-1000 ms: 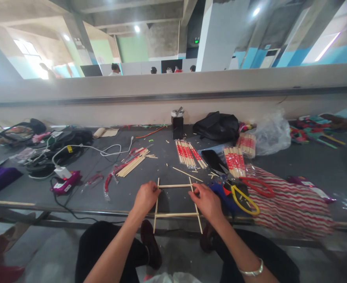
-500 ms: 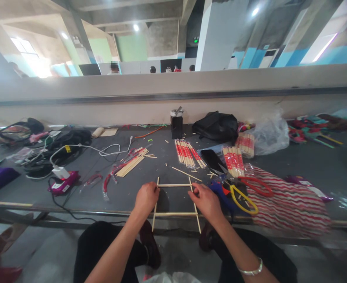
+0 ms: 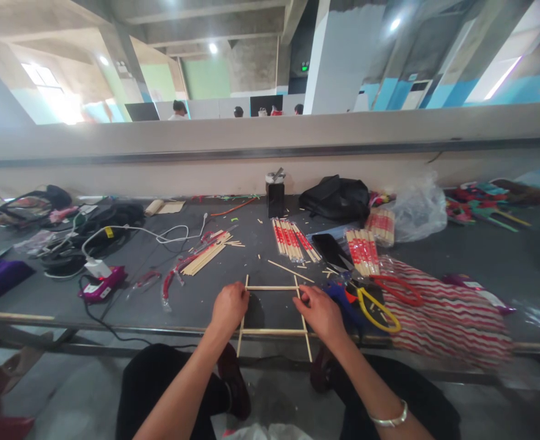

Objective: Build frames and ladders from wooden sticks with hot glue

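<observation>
Between my hands is a frame of wooden chopsticks, two running lengthwise and two crossing them. Its near end sticks out past the table's front edge. My left hand is closed on the frame's far left corner, fingers pinched where two sticks cross. At the far right corner my right hand pinches the other joint with thumb and fingers. A single loose chopstick lies just beyond the frame. Right of my right hand are scissors with yellow and red handles, resting by a striped cloth.
Loose chopsticks lie left of centre. Packs of chopsticks and a phone are ahead on the right. Further back stand a black container and a black bag. A purple power strip with cables sits left.
Both hands keep their hold on the chopstick frame, which stays in place. Only a slight shift of the camera view shows.
</observation>
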Demonstrator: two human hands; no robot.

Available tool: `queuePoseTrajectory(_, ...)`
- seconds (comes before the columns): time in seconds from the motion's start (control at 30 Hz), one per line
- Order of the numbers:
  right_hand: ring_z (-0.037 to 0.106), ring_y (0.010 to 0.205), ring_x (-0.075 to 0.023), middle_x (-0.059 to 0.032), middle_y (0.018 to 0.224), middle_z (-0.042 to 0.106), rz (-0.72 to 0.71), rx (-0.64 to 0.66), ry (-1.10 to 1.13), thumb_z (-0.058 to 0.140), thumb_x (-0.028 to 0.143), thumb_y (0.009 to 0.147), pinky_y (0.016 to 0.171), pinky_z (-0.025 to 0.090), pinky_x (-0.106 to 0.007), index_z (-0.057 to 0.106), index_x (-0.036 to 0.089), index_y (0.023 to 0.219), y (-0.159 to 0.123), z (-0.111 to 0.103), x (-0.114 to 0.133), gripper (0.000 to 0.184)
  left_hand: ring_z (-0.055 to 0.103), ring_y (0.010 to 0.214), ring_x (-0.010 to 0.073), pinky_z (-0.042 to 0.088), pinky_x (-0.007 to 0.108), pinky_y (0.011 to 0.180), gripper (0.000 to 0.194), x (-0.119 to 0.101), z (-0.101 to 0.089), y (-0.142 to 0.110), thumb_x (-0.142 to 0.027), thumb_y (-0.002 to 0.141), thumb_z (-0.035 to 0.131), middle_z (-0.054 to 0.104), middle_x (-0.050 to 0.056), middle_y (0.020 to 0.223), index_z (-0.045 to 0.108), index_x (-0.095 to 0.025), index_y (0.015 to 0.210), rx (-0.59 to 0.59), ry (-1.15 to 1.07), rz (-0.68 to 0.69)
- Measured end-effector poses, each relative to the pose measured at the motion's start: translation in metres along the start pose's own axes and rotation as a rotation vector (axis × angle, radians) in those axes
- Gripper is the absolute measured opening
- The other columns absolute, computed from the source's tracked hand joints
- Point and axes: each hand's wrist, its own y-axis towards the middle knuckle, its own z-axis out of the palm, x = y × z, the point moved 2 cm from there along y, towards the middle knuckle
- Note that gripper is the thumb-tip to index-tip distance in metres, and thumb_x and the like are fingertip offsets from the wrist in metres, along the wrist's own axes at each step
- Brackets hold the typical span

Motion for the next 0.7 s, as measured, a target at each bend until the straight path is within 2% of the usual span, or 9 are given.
queuePoseTrajectory(0.1,0.061,0.081,-0.0164,-0.0016,0.084,0.066,0.021,0.006,0.000,0.052,0.035,0.084,0.070,0.042,-0.025,0.063,0.021,0.107,0.001,-0.001,0.001,0.029,0.064,0.084,0.0192,0.039,0.025,0.069,0.022,-0.001,-0.001,-0.001,-0.028,0.088,0.045,0.069,0.009,0.086,0.064,-0.017,0.088,-0.003,-0.005,-0.008)
queuePoseTrajectory(0.3,0.062,0.078,-0.0163,-0.0023,0.083,0.067,0.096,0.024,-0.064,0.051,0.036,0.086,0.063,0.040,-0.024,0.064,0.021,0.102,0.004,-0.006,0.010,0.026,0.062,0.087,0.0174,0.041,0.024,0.074,0.032,-0.002,-0.004,0.001,-0.027,0.087,0.049,0.068,0.006,0.096,0.057,-0.022,0.118,-0.057,-0.078,0.015)
queuePoseTrajectory(0.5,0.062,0.076,-0.0146,-0.0023,0.083,0.068,0.115,0.004,-0.130,0.048,0.032,0.088,0.059,0.036,-0.023,0.065,0.021,0.095,0.005,-0.009,0.016,0.022,0.061,0.087,0.0166,0.042,0.024,0.077,0.025,0.000,0.001,0.007,-0.024,0.086,0.050,0.067,0.005,0.094,0.067,-0.021,0.104,-0.074,-0.120,0.123)
queuePoseTrajectory(0.7,0.062,0.077,-0.0138,-0.0029,0.085,0.067,0.102,-0.006,-0.152,0.047,0.029,0.088,0.060,0.036,-0.022,0.066,0.022,0.094,0.004,-0.006,0.015,0.021,0.061,0.084,0.0156,0.041,0.023,0.075,0.024,0.000,0.002,0.009,-0.021,0.088,0.046,0.066,0.006,0.089,0.069,-0.020,0.094,-0.077,-0.116,0.172)
